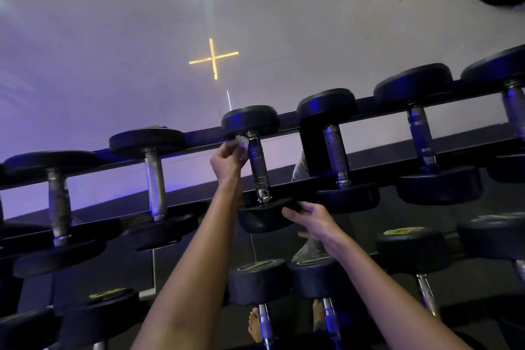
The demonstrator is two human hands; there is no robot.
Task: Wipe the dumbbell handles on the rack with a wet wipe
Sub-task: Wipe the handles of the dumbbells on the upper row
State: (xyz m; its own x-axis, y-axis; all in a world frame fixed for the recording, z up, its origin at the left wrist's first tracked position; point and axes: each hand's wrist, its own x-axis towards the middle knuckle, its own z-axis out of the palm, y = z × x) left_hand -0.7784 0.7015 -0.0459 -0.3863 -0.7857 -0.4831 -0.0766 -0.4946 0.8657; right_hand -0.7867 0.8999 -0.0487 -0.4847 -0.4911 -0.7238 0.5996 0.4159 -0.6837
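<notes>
1. At the rack's left end, two dumbbells point(58, 202) point(154, 182) lie across the far rail point(199, 135) and near rail point(295, 185) of the upper tier. There is a wide open gap between their handles.
2. The left hand point(227, 160) reaches up between the rails. Its fingers are bunched together, pinching the wet wipe point(242, 141) against the far end of the centre dumbbell's handle point(258, 163), just under the far head at the far rail.
3. Below the wipe the handle is bare down to the near rail.
4. At the near rail's front edge, the right hand point(312, 217) grips the rim of the centre dumbbell point(262, 220) at its near head, thumb and curled fingers clamped on it.
5. Rightward, three more dumbbells point(335, 150) point(420, 133) point(514, 111) span the rails with open gaps between them. The last is cut off by the frame.
6. Under the forearms, the lower-tier dumbbells point(258, 281) sit close together.
</notes>
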